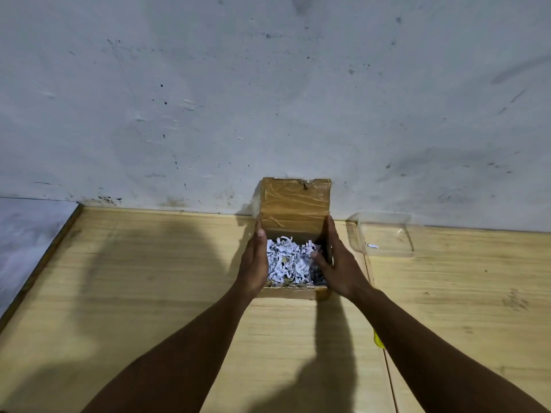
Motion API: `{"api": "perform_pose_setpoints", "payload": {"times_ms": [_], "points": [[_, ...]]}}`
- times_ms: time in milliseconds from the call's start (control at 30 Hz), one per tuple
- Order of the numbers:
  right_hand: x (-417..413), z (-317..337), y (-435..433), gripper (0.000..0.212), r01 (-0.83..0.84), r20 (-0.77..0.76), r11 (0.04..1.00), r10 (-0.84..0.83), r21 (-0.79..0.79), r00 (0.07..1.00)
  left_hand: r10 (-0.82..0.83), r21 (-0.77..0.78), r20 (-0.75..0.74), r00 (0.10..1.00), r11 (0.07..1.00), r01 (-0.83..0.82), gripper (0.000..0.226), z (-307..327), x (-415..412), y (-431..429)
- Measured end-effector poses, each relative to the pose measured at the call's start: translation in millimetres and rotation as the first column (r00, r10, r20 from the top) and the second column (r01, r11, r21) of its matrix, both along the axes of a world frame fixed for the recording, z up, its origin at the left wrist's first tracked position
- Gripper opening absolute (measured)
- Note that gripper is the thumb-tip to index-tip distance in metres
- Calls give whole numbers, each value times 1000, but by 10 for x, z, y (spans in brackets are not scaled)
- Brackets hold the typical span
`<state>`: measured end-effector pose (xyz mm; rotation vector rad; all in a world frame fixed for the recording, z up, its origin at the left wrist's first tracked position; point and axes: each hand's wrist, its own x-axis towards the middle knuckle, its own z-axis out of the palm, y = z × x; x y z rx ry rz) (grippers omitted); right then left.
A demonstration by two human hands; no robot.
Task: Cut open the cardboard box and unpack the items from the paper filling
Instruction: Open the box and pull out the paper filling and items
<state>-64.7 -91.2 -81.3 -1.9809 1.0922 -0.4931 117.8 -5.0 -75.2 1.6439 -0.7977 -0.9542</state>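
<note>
A small cardboard box (293, 204) stands open near the wall, its taped lid flap tilted up and back. White shredded paper filling (290, 260) fills it to the rim; no packed item shows. My left hand (253, 263) lies flat against the box's left side, fingers straight. My right hand (338, 263) holds the right side, its thumb resting on the paper inside. A yellow object (378, 339) peeks out from behind my right forearm; I cannot tell what it is.
The box sits on a light wooden table (149, 278) pushed against a scuffed white wall (268, 99). A clear plastic tray (384, 234) lies to the right of the box. The table's left edge borders a grey floor (26, 234).
</note>
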Motion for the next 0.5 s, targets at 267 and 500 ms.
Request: {"api": "perform_pose_setpoints", "payload": {"times_ms": [267,500], "points": [[200,-83,-254,84,-23,3,1000,23,-17,1000,-4,-28,16,1000,1000,5,57,-53,148,-232],[238,-123,-328,85,-5,42,1000,4,26,999,-26,-81,8,1000,996,27,55,-90,213,-309]]}}
